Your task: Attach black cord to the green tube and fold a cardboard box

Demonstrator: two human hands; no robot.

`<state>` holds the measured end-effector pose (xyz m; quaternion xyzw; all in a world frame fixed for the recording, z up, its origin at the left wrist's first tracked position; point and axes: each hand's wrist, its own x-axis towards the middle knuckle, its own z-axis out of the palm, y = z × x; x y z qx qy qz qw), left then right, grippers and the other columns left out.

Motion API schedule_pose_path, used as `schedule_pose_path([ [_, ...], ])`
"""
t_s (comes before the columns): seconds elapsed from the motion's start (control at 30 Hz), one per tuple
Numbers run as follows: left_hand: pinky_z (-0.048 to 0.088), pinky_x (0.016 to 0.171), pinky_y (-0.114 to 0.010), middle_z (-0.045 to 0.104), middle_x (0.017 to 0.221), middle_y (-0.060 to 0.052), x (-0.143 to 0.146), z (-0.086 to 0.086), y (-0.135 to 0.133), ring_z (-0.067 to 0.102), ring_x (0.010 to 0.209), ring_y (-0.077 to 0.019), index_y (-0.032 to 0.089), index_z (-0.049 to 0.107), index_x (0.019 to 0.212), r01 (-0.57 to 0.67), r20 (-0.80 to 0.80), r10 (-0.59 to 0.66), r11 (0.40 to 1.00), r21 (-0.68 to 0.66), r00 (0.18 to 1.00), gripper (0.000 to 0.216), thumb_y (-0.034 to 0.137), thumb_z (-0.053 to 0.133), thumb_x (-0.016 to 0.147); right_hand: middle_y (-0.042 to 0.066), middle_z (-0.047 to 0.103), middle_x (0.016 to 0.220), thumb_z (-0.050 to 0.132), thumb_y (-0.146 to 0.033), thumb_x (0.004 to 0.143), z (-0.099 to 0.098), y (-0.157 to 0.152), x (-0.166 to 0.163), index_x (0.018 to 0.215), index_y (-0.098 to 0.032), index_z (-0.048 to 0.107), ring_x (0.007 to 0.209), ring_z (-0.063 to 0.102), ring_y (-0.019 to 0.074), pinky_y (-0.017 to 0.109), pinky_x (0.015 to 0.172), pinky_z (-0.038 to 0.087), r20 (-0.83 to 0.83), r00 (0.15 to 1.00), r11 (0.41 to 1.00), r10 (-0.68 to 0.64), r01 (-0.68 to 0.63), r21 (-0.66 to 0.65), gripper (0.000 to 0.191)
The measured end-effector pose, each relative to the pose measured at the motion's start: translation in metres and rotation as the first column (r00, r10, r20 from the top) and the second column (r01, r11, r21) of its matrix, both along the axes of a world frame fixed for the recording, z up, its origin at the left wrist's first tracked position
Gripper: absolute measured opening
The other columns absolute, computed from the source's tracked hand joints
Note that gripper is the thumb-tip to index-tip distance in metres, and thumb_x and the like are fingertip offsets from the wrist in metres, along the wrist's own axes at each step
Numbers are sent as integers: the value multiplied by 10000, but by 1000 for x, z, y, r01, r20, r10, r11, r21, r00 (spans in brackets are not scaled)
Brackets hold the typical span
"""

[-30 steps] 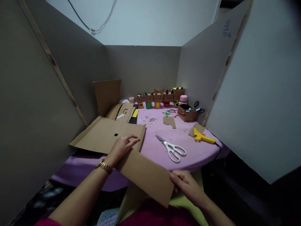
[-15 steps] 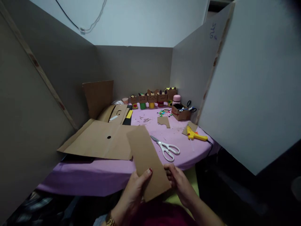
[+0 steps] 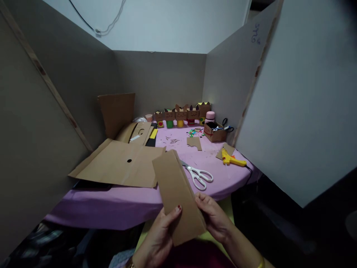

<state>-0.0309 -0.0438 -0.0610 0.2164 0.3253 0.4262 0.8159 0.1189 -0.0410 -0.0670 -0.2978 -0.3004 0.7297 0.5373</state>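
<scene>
A rectangular piece of cardboard [image 3: 178, 190] is held up in front of the table edge, tilted, with what looks like a fold or second layer along its right side. My left hand [image 3: 161, 230] grips its lower left edge, thumb on the front face and fingers behind. On the right edge, my right hand [image 3: 213, 216] pinches the cardboard between thumb and fingers. White-handled scissors [image 3: 199, 175] lie just beyond, their blades partly covered by the cardboard.
To the left lie a large cardboard sheet [image 3: 111, 163] and more cardboard pieces. A yellow glue gun [image 3: 232, 159] rests at the right edge. Farther back are a small cardboard box [image 3: 214, 134] with tools, a notched cardboard scrap [image 3: 194, 143] and several cardboard-faced figures [image 3: 180, 114].
The cardboard has shifted slightly down and right, and a narrow strip now shows along its right edge. My right hand has closed onto that edge.
</scene>
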Motion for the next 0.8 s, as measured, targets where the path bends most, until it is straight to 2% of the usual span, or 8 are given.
schedule_pose_path([
  [0.13, 495, 775, -366, 710, 904, -95, -2, 4, -1, 657, 870, -241, 167, 528, 1034, 43, 33, -43, 999, -13, 999, 281, 176, 599, 762, -11, 561, 582, 655, -400, 694, 1, -5, -8, 646, -185, 519, 532, 520, 130, 246, 540, 391, 34, 993, 993, 115, -116, 5, 259],
  [0.2, 497, 772, -362, 705, 934, -101, -3, 5, 1, 656, 875, -239, 166, 515, 1066, 16, 7, -16, 1000, 4, 1000, 317, 179, 602, 761, -26, 538, 558, 643, -428, 700, 1, -5, -7, 636, -189, 496, 510, 493, 117, 238, 528, 381, 88, 995, 999, 41, -43, 31, 288],
  [0.27, 501, 768, -364, 696, 970, -111, -4, 4, 3, 655, 875, -239, 162, 486, 1124, -31, -44, 33, 999, 32, 999, 393, 181, 613, 753, -49, 495, 538, 654, -434, 694, 1, -3, -3, 612, -184, 476, 501, 446, 97, 217, 519, 357, 236, 963, 986, -129, 100, 134, 318],
  [0.37, 503, 772, -367, 689, 987, -130, -5, 4, 6, 651, 885, -247, 145, 443, 1192, -74, -84, 79, 996, 59, 993, 489, 183, 628, 741, -52, 455, 546, 586, -429, 763, 5, 2, 8, 608, -170, 483, 533, 426, 98, 203, 513, 341, 554, 757, 910, -348, 130, 394, 319],
  [0.5, 503, 783, -385, 698, 945, -135, -5, 8, 7, 649, 889, -262, 138, 425, 1209, -92, -102, 98, 994, 59, 990, 521, 184, 636, 736, 4, 552, 664, 317, -352, 914, 11, 26, 27, 729, -165, 536, 642, 510, 135, 226, 595, 399, 824, 219, 831, -523, -85, 550, 343],
  [0.57, 507, 773, -401, 703, 920, -127, -6, 10, 7, 655, 865, -269, 143, 442, 1181, -105, -118, 110, 993, 50, 987, 499, 182, 645, 727, 65, 588, 846, 400, -302, 883, 11, 43, 36, 853, -155, 565, 818, 519, 191, 281, 720, 396, 830, 29, 824, -557, -104, 557, 223],
  [0.7, 522, 734, -409, 709, 863, -101, -9, 12, 7, 670, 789, -262, 157, 490, 1092, -152, -134, 153, 988, 19, 979, 412, 186, 653, 714, 133, 560, 932, 539, -208, 775, 1, 73, 44, 875, -143, 590, 933, 476, 275, 354, 781, 367, 857, -105, 862, -504, -131, 490, 130],
  [0.8, 534, 671, -423, 708, 776, -81, -11, 13, 7, 674, 687, -249, 157, 513, 1034, -182, -148, 178, 983, -16, 973, 353, 187, 650, 710, 144, 547, 954, 552, -173, 749, -7, 83, 43, 924, -148, 580, 959, 462, 295, 373, 795, 358, 874, -129, 882, -468, -135, 452, 179],
])
